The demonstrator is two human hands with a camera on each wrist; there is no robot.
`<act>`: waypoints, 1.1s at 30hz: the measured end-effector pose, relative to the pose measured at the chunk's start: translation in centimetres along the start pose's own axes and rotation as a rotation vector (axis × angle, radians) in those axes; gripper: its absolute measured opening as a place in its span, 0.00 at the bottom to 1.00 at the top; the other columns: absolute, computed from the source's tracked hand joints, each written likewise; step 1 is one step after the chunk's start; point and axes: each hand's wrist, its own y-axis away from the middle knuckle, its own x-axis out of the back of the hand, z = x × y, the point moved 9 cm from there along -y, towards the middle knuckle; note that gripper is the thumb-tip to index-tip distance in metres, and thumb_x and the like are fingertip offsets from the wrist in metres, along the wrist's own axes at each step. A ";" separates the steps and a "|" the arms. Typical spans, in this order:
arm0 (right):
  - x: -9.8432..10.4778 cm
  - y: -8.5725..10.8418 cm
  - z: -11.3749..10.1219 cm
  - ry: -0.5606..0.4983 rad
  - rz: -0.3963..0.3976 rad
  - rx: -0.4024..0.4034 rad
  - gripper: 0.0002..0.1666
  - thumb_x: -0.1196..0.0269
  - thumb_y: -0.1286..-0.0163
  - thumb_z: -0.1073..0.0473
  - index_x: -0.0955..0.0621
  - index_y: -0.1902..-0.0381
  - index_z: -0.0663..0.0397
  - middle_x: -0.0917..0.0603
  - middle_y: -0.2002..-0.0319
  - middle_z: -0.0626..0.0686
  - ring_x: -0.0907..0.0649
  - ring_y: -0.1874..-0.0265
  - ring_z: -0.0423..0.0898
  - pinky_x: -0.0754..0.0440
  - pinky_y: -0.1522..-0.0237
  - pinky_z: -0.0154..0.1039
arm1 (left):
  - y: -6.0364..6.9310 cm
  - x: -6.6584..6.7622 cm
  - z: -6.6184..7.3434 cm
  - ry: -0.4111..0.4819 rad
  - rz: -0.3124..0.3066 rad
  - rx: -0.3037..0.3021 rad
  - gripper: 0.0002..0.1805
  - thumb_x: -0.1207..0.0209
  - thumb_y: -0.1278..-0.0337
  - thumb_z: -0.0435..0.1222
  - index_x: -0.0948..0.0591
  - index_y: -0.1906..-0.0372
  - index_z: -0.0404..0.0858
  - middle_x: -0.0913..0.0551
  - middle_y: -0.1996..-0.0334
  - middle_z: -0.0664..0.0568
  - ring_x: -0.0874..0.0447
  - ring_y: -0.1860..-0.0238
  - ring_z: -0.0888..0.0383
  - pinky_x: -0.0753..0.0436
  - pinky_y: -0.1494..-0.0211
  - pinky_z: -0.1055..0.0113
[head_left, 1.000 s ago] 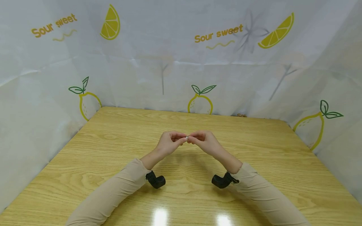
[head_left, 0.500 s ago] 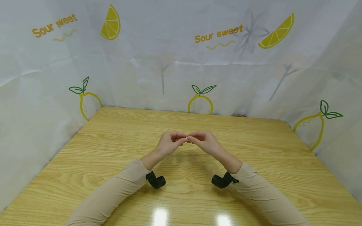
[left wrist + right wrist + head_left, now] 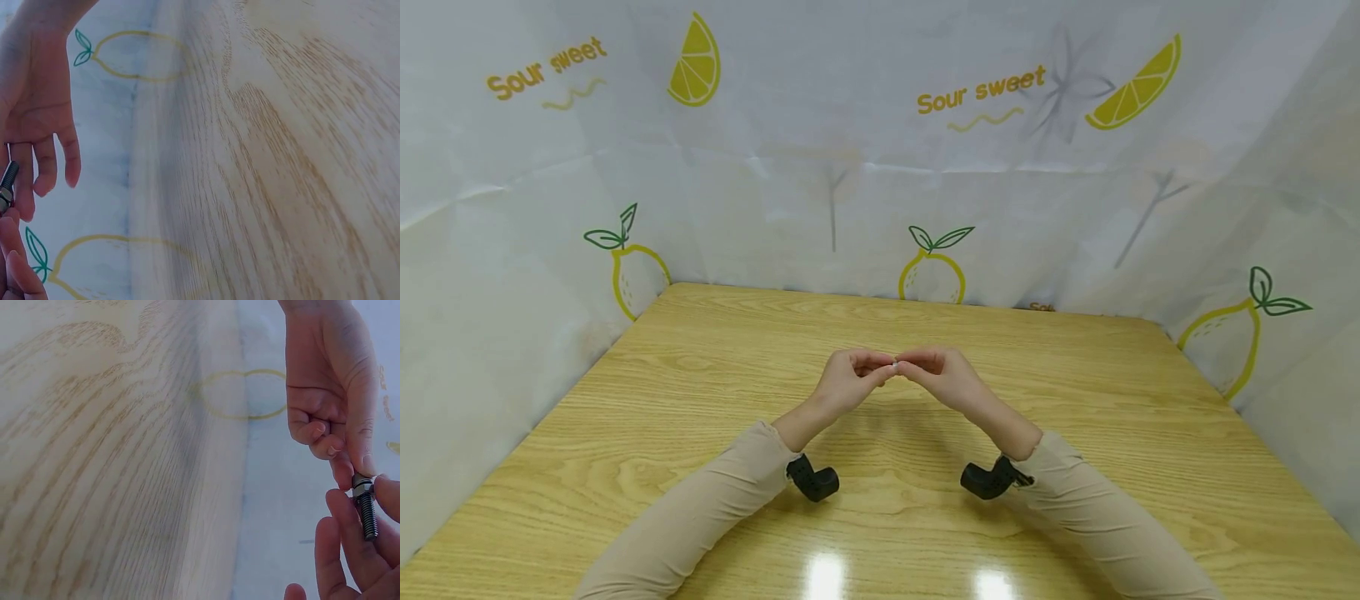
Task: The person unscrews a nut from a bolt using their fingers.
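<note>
A small dark metal bolt [image 3: 370, 522] with a nut [image 3: 362, 488] on its thread is held between the two hands, above the table. My left hand [image 3: 844, 379] pinches the bolt at its head end, which the fingertips mostly hide. From the other side my right hand [image 3: 951, 379] has its thumb and finger at the nut, and the threaded end points toward its palm. In the left wrist view the bolt's threaded shank [image 3: 9, 175] shows at the left edge, beside the fingers of the right hand. In the head view the fingertips of both hands meet and nearly cover the bolt.
A wood-grain table [image 3: 737, 350] lies beneath the hands. White cloth [image 3: 760, 208] printed with lemons surrounds its back and sides. Each sleeved wrist carries a black camera mount, the left mount [image 3: 814, 480] and the right mount [image 3: 987, 481].
The right hand's fingertips have shifted slightly at the bolt, and those seen beneath its thumb earlier are now hidden. Both arms stay in place.
</note>
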 end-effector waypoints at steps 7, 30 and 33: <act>0.2 0.0 0.0 -0.014 0.029 -0.007 0.18 0.38 0.35 0.57 0.20 0.48 0.58 0.17 0.50 0.60 0.18 0.50 0.53 0.19 0.50 0.43 | 0.0 0.0 -0.1 -0.003 -0.004 0.000 0.14 0.39 0.42 0.38 0.17 0.54 0.36 0.15 0.61 0.42 0.18 0.62 0.48 0.22 0.66 0.67; 0.2 0.1 -0.1 -0.023 0.029 0.000 0.22 0.42 0.32 0.53 0.23 0.45 0.61 0.18 0.48 0.61 0.20 0.48 0.55 0.23 0.46 0.49 | 0.0 0.0 0.0 0.003 -0.004 0.001 0.14 0.40 0.42 0.38 0.17 0.54 0.35 0.15 0.60 0.41 0.17 0.62 0.49 0.24 0.67 0.71; 0.1 0.0 0.2 -0.013 0.016 -0.008 0.22 0.43 0.31 0.52 0.22 0.46 0.60 0.18 0.49 0.60 0.19 0.48 0.55 0.23 0.45 0.49 | 0.1 0.0 0.0 0.006 -0.004 0.006 0.14 0.40 0.42 0.38 0.17 0.54 0.35 0.15 0.61 0.41 0.18 0.61 0.46 0.24 0.67 0.70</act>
